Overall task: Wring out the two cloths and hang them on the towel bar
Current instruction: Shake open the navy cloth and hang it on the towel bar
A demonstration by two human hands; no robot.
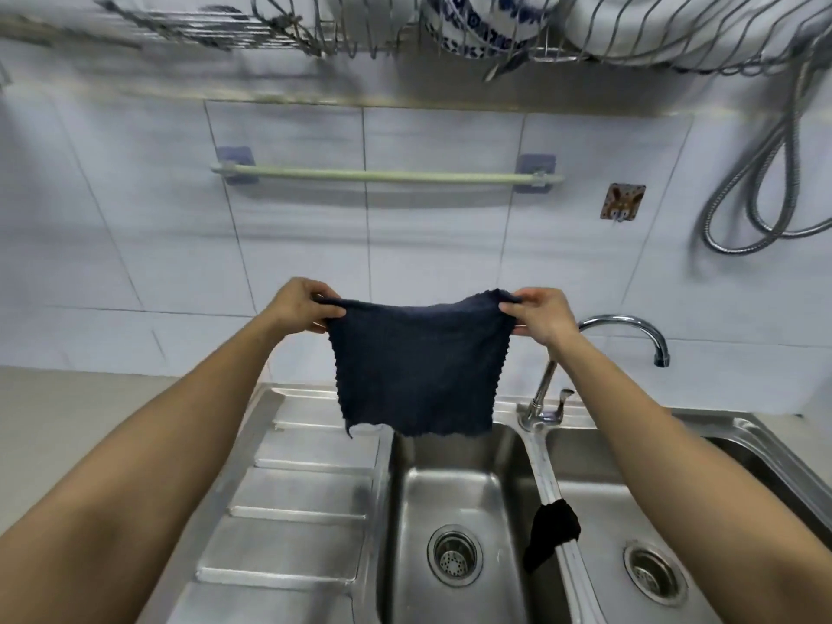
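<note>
The one camera sits on my head, wide-angle, looking forward and slightly down. It faces the tiled wall (450, 245) squarely at close range, the sink (454, 497) just beneath it, the dish rack (450, 33) at the top edge, and my forearms running in from both lower corners.

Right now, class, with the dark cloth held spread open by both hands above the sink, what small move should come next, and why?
Probably lift the dark cloth up and forward to drape it over the towel bar. The left hand and right hand pinch its top corners, it hangs flat, and the bar is bare. The second cloth waits on the sink divider.
</note>
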